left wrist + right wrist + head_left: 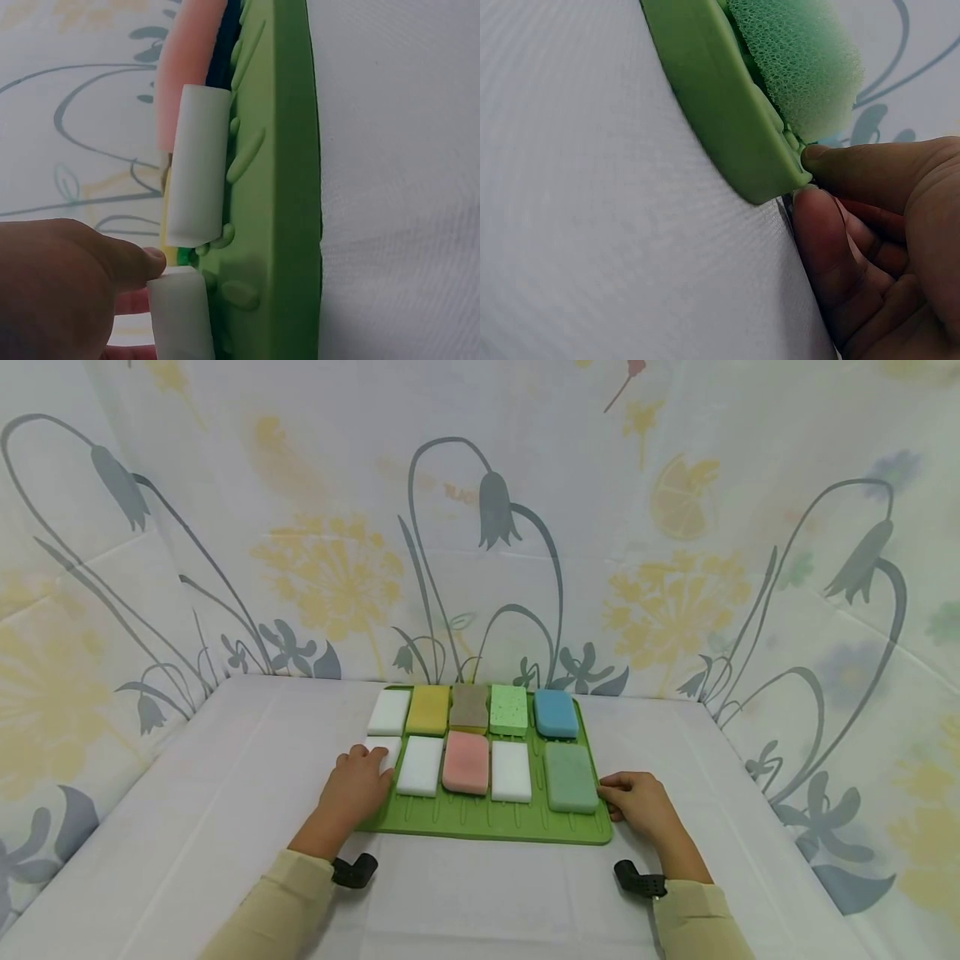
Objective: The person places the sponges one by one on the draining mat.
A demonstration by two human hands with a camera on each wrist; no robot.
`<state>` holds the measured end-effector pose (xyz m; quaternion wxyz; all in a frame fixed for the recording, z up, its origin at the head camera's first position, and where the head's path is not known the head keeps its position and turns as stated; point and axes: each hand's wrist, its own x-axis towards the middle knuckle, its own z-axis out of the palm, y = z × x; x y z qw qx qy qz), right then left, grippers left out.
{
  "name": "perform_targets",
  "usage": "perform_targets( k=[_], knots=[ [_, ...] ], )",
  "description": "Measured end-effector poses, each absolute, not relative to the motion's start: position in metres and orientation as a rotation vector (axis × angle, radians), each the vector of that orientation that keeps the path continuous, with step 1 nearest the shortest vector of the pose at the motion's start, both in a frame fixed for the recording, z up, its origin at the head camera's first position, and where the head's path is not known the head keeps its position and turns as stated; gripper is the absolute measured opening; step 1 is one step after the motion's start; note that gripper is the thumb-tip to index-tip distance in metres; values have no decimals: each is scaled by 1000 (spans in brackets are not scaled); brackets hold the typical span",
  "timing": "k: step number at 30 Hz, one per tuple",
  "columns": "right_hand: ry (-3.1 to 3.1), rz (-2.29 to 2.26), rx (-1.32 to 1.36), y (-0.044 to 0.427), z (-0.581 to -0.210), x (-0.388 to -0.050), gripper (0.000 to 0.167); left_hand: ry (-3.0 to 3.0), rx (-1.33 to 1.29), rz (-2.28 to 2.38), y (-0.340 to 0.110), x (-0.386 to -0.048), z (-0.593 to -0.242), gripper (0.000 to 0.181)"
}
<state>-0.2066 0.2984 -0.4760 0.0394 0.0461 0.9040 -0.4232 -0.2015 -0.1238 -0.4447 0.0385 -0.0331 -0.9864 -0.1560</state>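
A green ridged mat [480, 825] lies on the table with sponges in two rows. My left hand [358, 783] is over a white sponge [180, 315] at the left end of the near row, its thumb and fingers around it, partly hiding it. Beside that stand another white sponge [421, 767], a pink sponge [466, 763], a third white sponge [512, 772] and a pale green sponge [571, 778]. My right hand [637, 802] pinches the mat's right edge, a finger under it and the thumb near the pale green sponge, as the right wrist view shows.
The far row holds a white sponge [389, 712], a yellow sponge [428, 710], a brownish one [469, 707], a bright green one [508, 710] and a blue one [557, 714]. A white cloth [480, 902] covers the table; a flower-printed curtain [480, 610] hangs behind.
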Motion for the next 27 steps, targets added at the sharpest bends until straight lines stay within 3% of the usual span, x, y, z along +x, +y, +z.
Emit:
perform_targets(
  k=[27],
  knots=[
    [2814, -1253, 101, 306, -477, -207, 30, -3024, -140, -368, -118, -203, -448, 42]
  ],
)
